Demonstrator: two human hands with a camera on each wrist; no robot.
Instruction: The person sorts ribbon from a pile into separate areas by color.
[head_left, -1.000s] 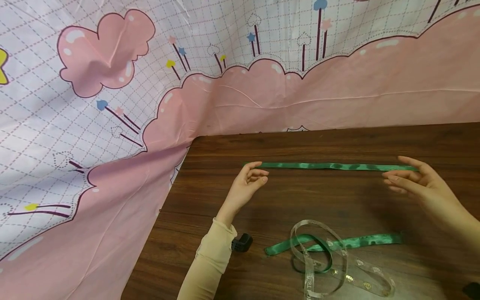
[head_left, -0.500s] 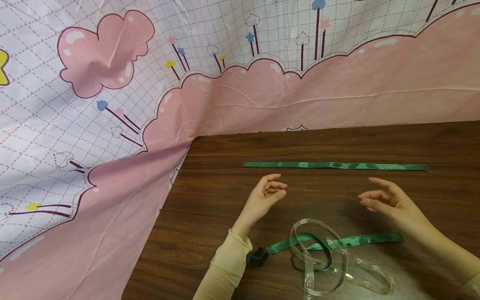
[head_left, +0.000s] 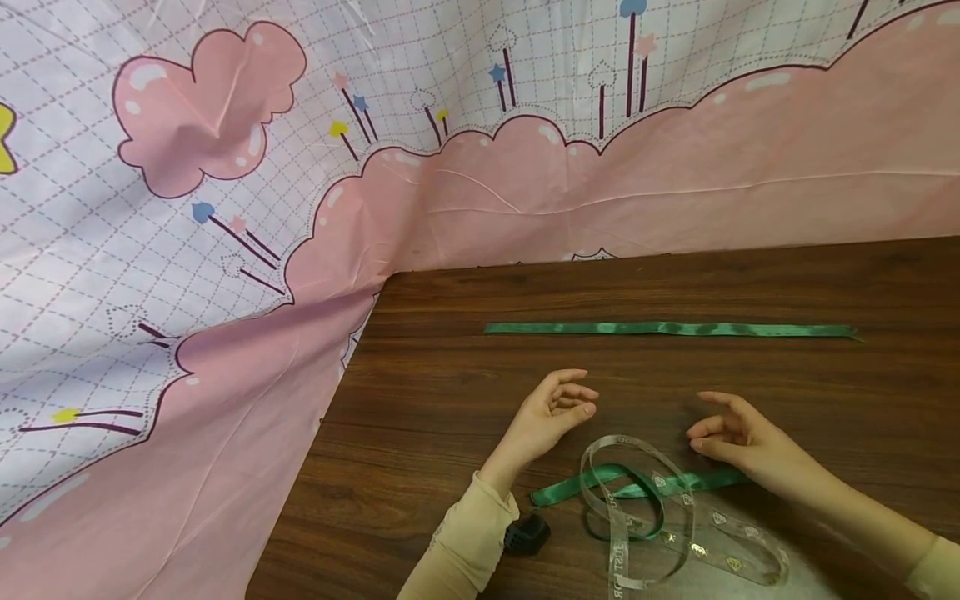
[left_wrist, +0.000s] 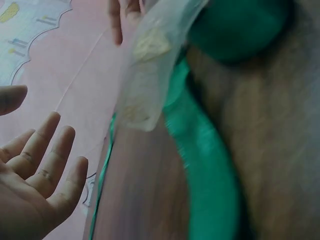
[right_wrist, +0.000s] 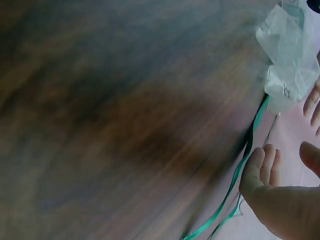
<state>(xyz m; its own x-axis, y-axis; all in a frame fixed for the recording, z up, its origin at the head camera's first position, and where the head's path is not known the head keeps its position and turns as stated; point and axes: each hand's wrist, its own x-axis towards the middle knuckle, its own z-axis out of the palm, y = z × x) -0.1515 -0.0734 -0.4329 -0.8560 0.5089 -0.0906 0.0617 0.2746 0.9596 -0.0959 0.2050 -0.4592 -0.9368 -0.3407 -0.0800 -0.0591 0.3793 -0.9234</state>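
A green satin ribbon [head_left: 615, 328] lies straight across the far part of the table. My left hand [head_left: 547, 421], fingers loosely bent and holding nothing, hovers left of a looped pile nearer the front. That pile has a second green ribbon [head_left: 558, 491] curled under a sheer printed ribbon [head_left: 617, 533] with gold and white diamond motifs. Above the pile's right side is my right hand [head_left: 738, 437], relaxed and holding nothing; it overlaps the right end of the looped green ribbon in the head view. The left wrist view shows the left hand [left_wrist: 37, 180] with fingers spread.
The dark wood table [head_left: 420, 375] carries all the ribbons. A pink and white patterned cloth [head_left: 465, 200] hangs behind it and along its left side. A small black device [head_left: 527, 534] shows beside the left sleeve [head_left: 468, 533].
Both hands have come away from the ends of the straight green ribbon, moving toward each other and back toward the looped ribbons. The straight ribbon stays in place on the table.
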